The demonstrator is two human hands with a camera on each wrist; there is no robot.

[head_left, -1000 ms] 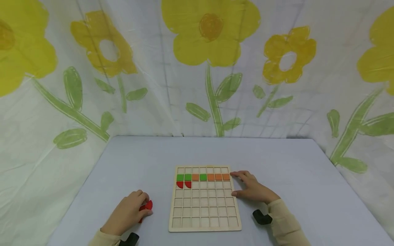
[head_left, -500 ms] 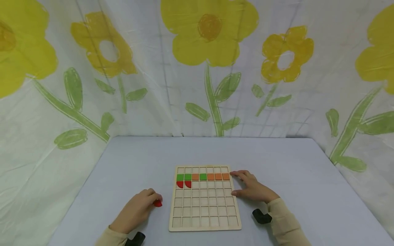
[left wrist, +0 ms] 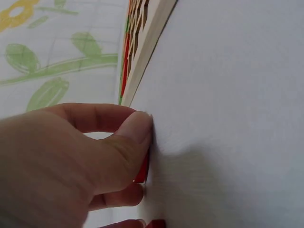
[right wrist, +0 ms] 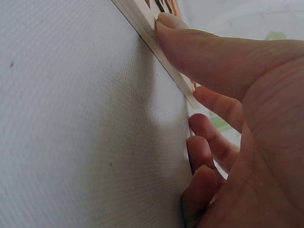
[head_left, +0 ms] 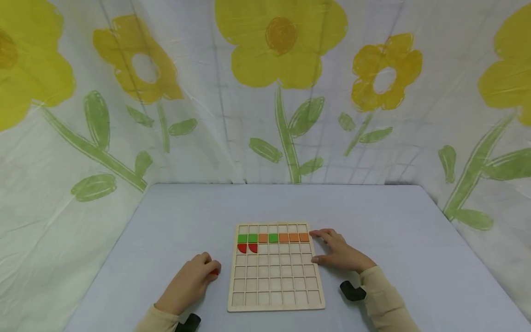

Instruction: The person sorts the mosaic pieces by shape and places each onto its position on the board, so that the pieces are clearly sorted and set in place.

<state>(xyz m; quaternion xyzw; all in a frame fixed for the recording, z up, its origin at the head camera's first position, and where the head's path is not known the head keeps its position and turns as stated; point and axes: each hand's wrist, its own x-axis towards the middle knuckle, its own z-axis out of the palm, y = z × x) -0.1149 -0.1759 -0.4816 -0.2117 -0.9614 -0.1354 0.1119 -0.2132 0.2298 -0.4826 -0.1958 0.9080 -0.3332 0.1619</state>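
My left hand (head_left: 192, 280) is low over the table, left of a wooden grid board (head_left: 253, 299). Its thumb and fingers pinch a red piece (left wrist: 142, 173), mostly hidden by the fingers. A second red piece (left wrist: 156, 223) shows by the lower fingers at the bottom of the left wrist view. My right hand (head_left: 343, 255) rests at the board's right edge, thumb and forefinger touching the rim, other fingers loosely bent. Green squares (head_left: 247, 238) and orange squares (head_left: 294, 237) fill the board's second row from the back. Two red quarter-circle pieces (head_left: 253, 248) lie at the left of the third.
A pale table (head_left: 369, 212) carries the board near its front middle. Behind it hangs a white curtain (head_left: 199, 152) printed with yellow flowers. Black wrist-worn devices (head_left: 352, 291) sit at both sleeves.
My left hand has moved right and slightly away from me, toward the board, with red pieces at its fingers. The right hand has stayed at the board's edge.
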